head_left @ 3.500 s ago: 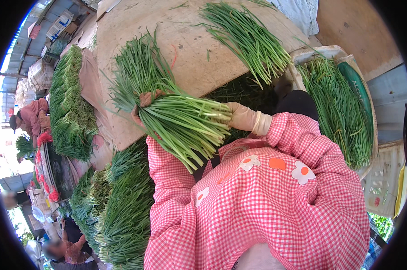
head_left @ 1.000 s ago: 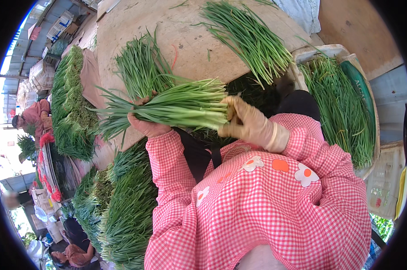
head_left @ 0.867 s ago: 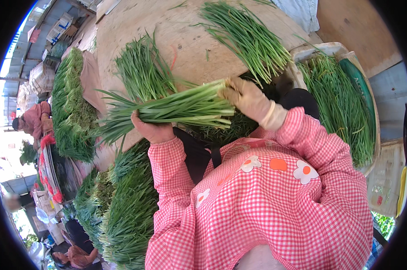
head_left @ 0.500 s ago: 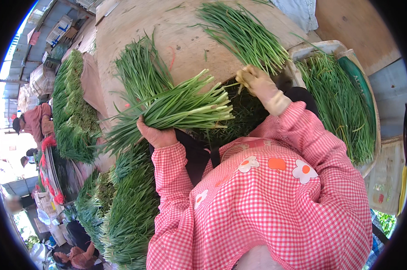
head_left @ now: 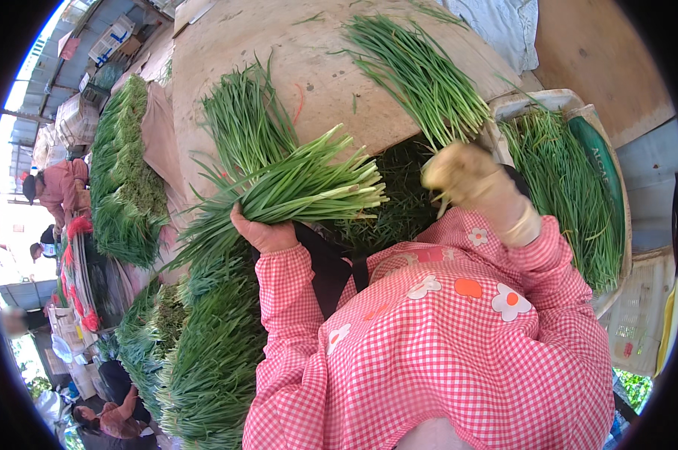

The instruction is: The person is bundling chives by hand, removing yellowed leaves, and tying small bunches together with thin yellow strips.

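My bare left hand (head_left: 265, 231) is closed round a bunch of garlic chives (head_left: 297, 186), its pale cut ends pointing right and its green leaf tips hanging left. My right hand (head_left: 474, 180), in a yellowish glove, is to the right of those ends, apart from them and smeared by motion. Its fingers look curled, and a thin pale strip dangles below them, too blurred to name. Beneath the bunch's ends lie dark loose leaves (head_left: 402, 184). Beyond my left hand, another chive bunch (head_left: 249, 112) rests on the wooden table (head_left: 316, 90).
A further chive bunch (head_left: 421, 75) lies at the table's right side. On the right stands a crate (head_left: 537, 101) full of chives. Chive heaps (head_left: 211, 360) rise at my left, with another pile (head_left: 129, 180) beyond. People (head_left: 61, 187) are at the far left.
My right hand has moved right and down toward my body, away from the bunch's cut ends. My left hand keeps hold of the chives, nearly in place.
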The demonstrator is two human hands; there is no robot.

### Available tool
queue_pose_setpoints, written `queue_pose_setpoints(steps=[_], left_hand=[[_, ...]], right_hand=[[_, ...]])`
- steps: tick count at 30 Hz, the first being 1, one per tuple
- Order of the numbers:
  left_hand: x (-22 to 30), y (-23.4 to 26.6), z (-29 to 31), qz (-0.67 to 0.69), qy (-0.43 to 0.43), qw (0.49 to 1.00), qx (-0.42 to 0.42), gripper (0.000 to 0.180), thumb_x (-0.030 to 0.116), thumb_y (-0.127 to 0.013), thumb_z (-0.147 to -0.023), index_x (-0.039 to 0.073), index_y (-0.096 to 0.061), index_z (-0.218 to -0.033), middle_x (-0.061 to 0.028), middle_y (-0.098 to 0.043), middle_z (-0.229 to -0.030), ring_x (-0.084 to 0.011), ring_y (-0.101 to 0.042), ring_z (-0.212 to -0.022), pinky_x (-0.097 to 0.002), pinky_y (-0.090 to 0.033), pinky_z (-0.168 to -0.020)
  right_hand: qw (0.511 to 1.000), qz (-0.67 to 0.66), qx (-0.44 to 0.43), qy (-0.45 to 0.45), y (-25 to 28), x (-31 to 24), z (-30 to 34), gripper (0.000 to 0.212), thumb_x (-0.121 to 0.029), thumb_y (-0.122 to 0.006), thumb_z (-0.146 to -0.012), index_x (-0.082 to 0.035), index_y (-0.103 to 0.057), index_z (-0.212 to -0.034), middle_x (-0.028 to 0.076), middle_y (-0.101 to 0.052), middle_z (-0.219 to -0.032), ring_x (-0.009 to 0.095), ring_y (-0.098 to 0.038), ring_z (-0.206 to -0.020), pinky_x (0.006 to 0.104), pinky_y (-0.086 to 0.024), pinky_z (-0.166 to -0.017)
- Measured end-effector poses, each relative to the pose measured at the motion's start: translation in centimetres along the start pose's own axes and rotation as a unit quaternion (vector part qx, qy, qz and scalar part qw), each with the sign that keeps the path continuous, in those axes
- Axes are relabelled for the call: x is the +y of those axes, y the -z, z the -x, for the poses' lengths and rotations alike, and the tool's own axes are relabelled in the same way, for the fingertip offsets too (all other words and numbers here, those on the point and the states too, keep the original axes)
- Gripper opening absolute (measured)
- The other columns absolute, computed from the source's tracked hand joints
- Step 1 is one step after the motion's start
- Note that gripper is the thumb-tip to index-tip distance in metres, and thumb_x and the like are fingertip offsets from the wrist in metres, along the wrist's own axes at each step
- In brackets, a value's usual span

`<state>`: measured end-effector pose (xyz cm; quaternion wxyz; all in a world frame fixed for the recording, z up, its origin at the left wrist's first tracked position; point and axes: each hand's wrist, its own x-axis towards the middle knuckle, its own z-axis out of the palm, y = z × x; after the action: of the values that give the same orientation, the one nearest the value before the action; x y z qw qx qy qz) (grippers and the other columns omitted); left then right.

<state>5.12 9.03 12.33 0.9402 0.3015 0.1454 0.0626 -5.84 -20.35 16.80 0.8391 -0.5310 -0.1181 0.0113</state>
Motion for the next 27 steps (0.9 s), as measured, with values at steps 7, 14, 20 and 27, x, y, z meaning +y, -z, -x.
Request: queue_pose_setpoints(steps=[7,14,20,27], left_hand=[[0.0,0.5,-0.1,0.023,-0.017,0.999,-0.031,0.043,0.031,-0.039,-0.083,0.007,-0.053,-0.115,-0.0116,-0.059,-0.108,-0.0291,-0.057,-0.095,-0.045,-0.046,-0.085],[0.6,0.2,0.5,0.016,-0.044,0.999,-0.021,0.042,0.033,-0.038,-0.085,0.005,-0.051,-0.113,-0.0115,-0.058,-0.106,-0.0285,-0.057,-0.094,-0.0433,-0.047,-0.084],[0.0,0.2,0.5,0.023,-0.049,0.998,-0.015,0.037,0.03,-0.042,-0.085,0.005,-0.053,-0.11,-0.0107,-0.06,-0.102,-0.0273,-0.058,-0.092,-0.0427,-0.047,-0.082],[-0.7,0.3,0.4,0.011,-0.024,1.0,-0.011,0.036,0.031,-0.041,-0.085,0.004,-0.052,-0.106,-0.0119,-0.059,-0.102,-0.0289,-0.057,-0.092,-0.0438,-0.047,-0.082]], right_hand=[[0.953,-0.105,0.006,-0.285,-4.3,5.6,-1.1,0.026,-0.022,-0.061,-0.086,-0.003,-0.053,-0.102,-0.003,-0.049,-0.067,0.004,-0.04,-0.048,0.0185,-0.032,-0.042],[0.962,-0.114,0.063,-0.24,-3.8,6.3,-0.7,0.009,-0.013,-0.059,-0.086,-0.006,-0.053,-0.086,-0.003,-0.045,-0.062,0.005,-0.038,-0.046,0.0185,-0.032,-0.042],[0.839,0.532,0.033,0.111,-5.2,3.6,-2.2,0.022,-0.026,-0.058,-0.085,-0.005,-0.054,-0.089,0.005,-0.055,-0.071,0.016,-0.056,-0.063,0.0273,-0.046,-0.056],[0.742,0.66,-0.016,0.113,-5.1,6.3,-3.4,0.013,-0.02,-0.061,-0.08,-0.007,-0.059,-0.083,0.011,-0.059,-0.075,0.029,-0.058,-0.061,0.0348,-0.047,-0.054]])
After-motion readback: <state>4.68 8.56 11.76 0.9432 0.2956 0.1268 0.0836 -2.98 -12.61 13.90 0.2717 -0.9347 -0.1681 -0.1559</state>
